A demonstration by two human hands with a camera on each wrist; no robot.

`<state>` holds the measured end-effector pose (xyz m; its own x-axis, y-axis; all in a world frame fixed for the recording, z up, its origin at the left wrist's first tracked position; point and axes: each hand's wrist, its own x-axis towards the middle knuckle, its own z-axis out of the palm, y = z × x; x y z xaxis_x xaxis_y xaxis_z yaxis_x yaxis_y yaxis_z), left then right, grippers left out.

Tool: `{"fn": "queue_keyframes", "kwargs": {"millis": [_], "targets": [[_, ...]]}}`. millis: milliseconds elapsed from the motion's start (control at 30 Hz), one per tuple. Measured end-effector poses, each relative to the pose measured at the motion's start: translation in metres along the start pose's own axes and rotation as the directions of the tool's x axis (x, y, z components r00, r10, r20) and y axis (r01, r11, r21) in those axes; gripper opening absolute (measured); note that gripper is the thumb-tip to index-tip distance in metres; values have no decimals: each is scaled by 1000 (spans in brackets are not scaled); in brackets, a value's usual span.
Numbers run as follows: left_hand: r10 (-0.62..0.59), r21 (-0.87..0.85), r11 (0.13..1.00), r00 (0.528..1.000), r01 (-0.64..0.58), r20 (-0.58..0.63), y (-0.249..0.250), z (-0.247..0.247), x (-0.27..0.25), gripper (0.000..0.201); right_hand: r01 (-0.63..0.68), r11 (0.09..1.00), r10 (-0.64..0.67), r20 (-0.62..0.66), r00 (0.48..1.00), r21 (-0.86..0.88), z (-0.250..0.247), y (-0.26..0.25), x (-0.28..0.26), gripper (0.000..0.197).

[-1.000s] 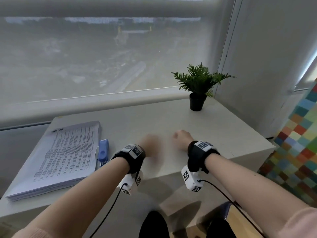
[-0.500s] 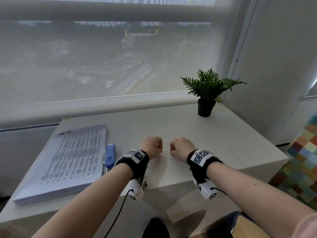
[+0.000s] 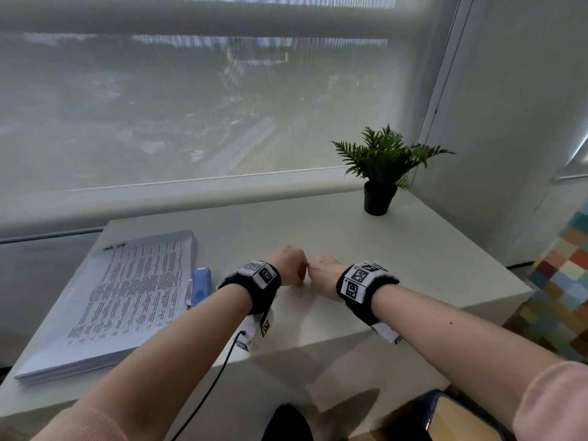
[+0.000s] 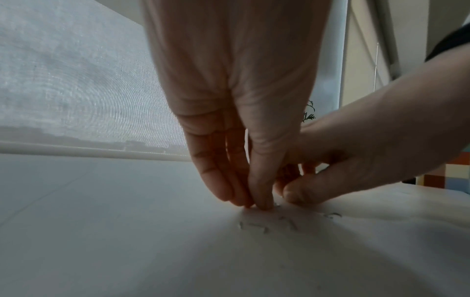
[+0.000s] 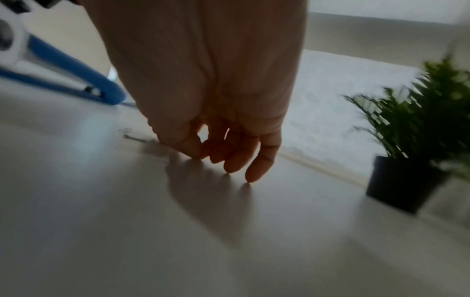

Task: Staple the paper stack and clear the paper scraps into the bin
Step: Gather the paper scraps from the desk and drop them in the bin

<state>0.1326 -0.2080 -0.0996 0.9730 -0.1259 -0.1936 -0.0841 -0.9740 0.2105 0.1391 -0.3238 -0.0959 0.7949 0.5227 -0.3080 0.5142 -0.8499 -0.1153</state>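
Presently both hands meet mid-desk [image 3: 413,249]: left hand [image 4: 236,124] pressing bunched fingertips down, right hand [image 4: 356,150] pinching beside it. Loose staples [image 4: 279,223] lie just nearward of both grips, toward the front edge; nearer hand indeterminable.

white table [image 3: 413,249] under a blind-covered window [image 3: 191,106]; potted fern [image 3: 381,173].

The two hands, apart and blurred with motion a second ago, have drawn together over the middle of the tabletop [image 3: 413,249]: the left hand [image 3: 288,265] and the right hand [image 3: 324,270] now meet at the knuckles, fingertips [image 4: 264,203] down beside small loose staples [image 4: 254,226] (only the wrist views show these)
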Motion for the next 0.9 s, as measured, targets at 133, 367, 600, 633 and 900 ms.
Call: {"fn": "queue_keyframes", "kwargs": {"millis": [133, 367, 600, 633, 900], "targets": [[49, 6, 999, 998, -49, 35, -2, 0, 4, 18, -59, 988, 60, -8, 998, 140, -10, 16, -2, 25], [54, 56, 996, 985, -64, 167, 2, -7, 9, 20, -74, 866, 151, -117, 982, 494, -6, 46, -14, 21], [-1, 95, 995, 983, -17, 186, 13, -8, 2, 26, -60, 769, 189, -137, 972, 636, 4, 54, -32, 25], [-7, 84, 996, 983, -8, 181, 14, -6, 0, 26, -63, 752, 199, -135, 971, 657, 4, 56, -36, 26], [-23, -22, 999, 995, 25, 96, 23, -9, -9, 18, -2, 412, 282, -126, 951, 911, 5, 73, -65, 26]]}}
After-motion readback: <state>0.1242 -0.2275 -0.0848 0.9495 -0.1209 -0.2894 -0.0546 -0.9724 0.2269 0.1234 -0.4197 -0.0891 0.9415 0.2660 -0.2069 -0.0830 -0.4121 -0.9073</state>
